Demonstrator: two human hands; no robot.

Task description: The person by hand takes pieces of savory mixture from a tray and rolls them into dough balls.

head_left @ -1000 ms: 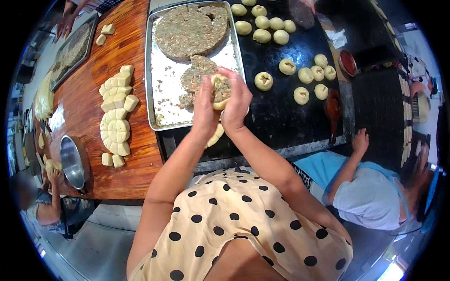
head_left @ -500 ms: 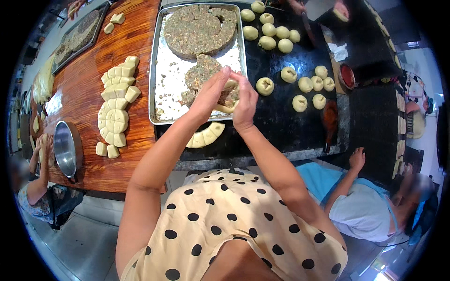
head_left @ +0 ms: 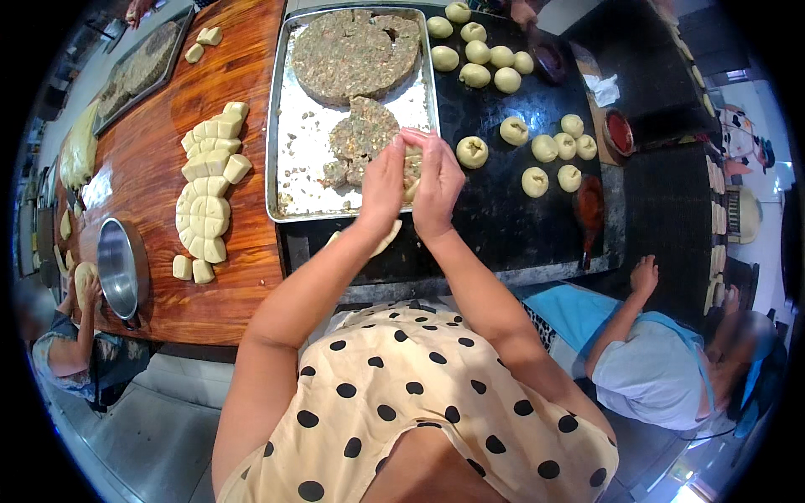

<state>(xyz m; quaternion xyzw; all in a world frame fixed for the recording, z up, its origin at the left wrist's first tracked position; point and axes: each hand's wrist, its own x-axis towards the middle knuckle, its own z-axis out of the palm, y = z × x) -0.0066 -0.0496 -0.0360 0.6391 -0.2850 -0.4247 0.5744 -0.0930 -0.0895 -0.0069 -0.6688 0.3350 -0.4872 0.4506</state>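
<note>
Between my two hands, near the right edge of a metal tray (head_left: 272,168), is a piece of dough with filling (head_left: 412,172), mostly covered by my palms. My left hand (head_left: 385,183) cups it from the left and my right hand (head_left: 438,183) from the right, fingertips meeting at the far side. On the tray lie a large round mound of chopped filling (head_left: 356,57) and a smaller, broken lump (head_left: 360,134) just beyond my left hand. Below my wrists, a strip of cut dough (head_left: 387,240) shows partly behind my left forearm.
Round filled buns (head_left: 471,152) stand in groups on the black surface to the right. Cut dough pieces (head_left: 203,214) lie on the wooden table (head_left: 251,310), near a steel bowl (head_left: 120,260). A red-stained brush (head_left: 589,214) and a red bowl (head_left: 619,132) are farther right. Co-workers sit on both sides.
My left hand has moved right and closed in around the dough, hiding more of it and its filling. My left forearm now covers more of the dough strip below.
</note>
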